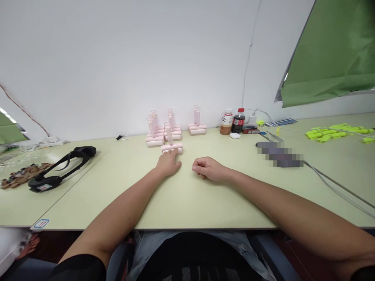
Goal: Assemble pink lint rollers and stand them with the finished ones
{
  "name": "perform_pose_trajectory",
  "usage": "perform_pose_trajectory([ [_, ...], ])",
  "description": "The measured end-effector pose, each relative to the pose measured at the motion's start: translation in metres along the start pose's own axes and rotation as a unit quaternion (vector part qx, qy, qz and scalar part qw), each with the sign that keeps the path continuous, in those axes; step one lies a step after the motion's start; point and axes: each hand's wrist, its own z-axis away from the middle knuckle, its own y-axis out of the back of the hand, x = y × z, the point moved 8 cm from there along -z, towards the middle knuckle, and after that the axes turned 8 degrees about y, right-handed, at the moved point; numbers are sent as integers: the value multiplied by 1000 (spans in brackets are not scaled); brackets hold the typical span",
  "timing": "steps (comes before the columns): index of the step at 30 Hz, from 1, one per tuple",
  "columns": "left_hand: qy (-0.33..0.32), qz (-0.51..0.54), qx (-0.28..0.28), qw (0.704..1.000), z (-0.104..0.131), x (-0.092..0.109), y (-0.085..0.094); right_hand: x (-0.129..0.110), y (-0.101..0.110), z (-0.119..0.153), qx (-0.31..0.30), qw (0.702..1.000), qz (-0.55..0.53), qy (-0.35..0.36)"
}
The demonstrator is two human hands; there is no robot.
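Note:
Several pale pink lint rollers stand handle-up in groups along the back of the table, their rolls lying flat on it. The nearest lint roller [170, 134] is in front of the others. My left hand [168, 162] rests its outstretched fingertips on this one's roll, with the thumb apart and not around it. To the right, my right hand [210, 168] lies on the table with the fingers curled in and the thumb against them; I see nothing in it. Behind are the left lint rollers [155, 139], the middle ones [173, 134] and a separate pair [197, 128].
Against the wall stand a drink bottle [226, 123] and a cola bottle [238, 121], with a white case [234, 136] before them. A blurred-out object [279, 154] with cables and yellow-green pieces [336, 132] lie right. Left are a black headset [63, 169] and brown pieces [25, 175].

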Motion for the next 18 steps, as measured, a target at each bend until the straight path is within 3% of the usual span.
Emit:
perform_pose_trajectory([
  [11,26,42,33,998,-39,-21,4,-3,-2,0,-7,1000,-4,4],
  [18,52,10,53,997,-50,-17,3,-1,-2,0,-7,1000,-4,-1],
])
